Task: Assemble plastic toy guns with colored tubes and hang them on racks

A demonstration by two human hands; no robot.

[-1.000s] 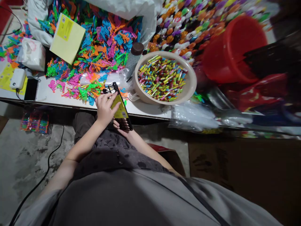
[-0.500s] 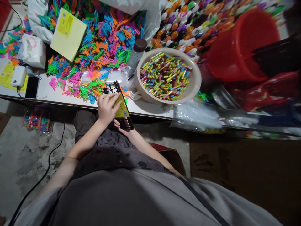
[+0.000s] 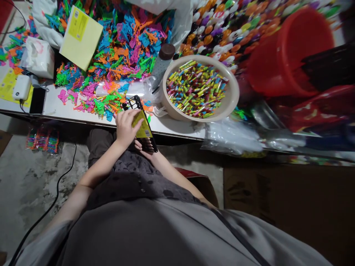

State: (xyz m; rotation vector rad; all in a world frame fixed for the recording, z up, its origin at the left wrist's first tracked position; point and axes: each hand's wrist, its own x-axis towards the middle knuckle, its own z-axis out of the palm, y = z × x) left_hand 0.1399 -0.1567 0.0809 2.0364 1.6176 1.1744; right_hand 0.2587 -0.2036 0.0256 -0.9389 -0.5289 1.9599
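Observation:
A black plastic grid-like tray (image 3: 131, 104) is held at a slant in front of the table edge, with a yellow label (image 3: 144, 127) lying on its face. My right hand (image 3: 142, 147) grips the tray from below, fingertips curled over its lower left edge; the rest of that hand is partly hidden behind it. Across the upper part of the label lies my left hand (image 3: 126, 125), fingers stretched out and thumb apart, touching the yellow surface. Just beyond are small bright plastic toy pieces (image 3: 101, 107) in pink, green, orange and blue.
Right of the tray, a beige tub (image 3: 234, 90) holds many small wrapped pieces. Behind stand a dark-capped bottle (image 3: 162, 62) and a yellow label stack (image 3: 88, 40). A red bucket (image 3: 263, 66) leans at right; clear plastic bags (image 3: 233, 135) overhang the edge.
The view has shifted very slightly. Both hands, the tray and the yellow label hold nearly the same position.

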